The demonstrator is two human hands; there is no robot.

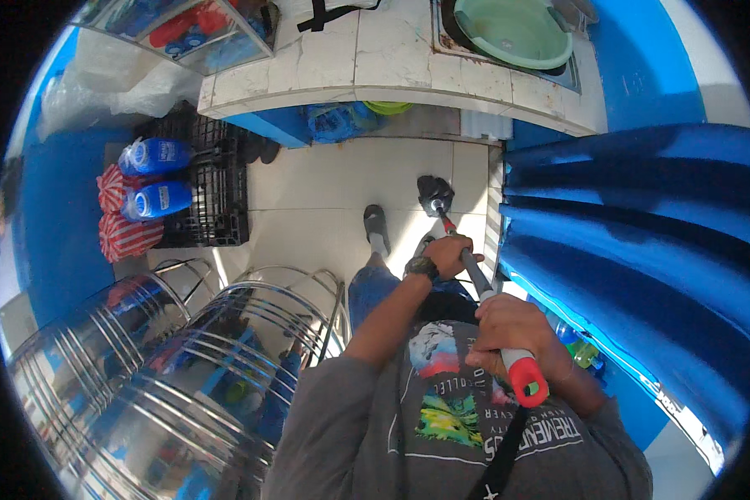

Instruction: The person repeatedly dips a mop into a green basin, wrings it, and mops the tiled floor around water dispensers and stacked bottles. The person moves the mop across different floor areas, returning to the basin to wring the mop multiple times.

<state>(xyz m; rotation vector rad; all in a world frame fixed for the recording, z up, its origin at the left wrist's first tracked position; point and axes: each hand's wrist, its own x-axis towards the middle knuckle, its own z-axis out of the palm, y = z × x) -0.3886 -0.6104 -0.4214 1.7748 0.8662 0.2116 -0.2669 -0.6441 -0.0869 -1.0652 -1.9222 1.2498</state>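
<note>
Both my hands are closed around the long handle of a mop [480,277], which runs from my chest down to the floor. My left hand [447,256], with a dark watch at its wrist, grips the grey shaft lower down. Higher up, close to my shirt, my right hand [518,327] wraps the pale grip just below its red looped end. The black mop head [434,193] rests bunched on the tiles, right of my sandalled foot [376,223]. My other foot is mostly hidden by my hand and the handle.
A tiled counter [308,73] carries a green basin [521,33]. At left stand a black crate [221,183], blue bottles [160,198] and red-striped bundles [125,237]. Metal racks [217,358] crowd the lower left; a blue curtain [625,217] hangs at right. Pale floor tiles [300,192] lie between.
</note>
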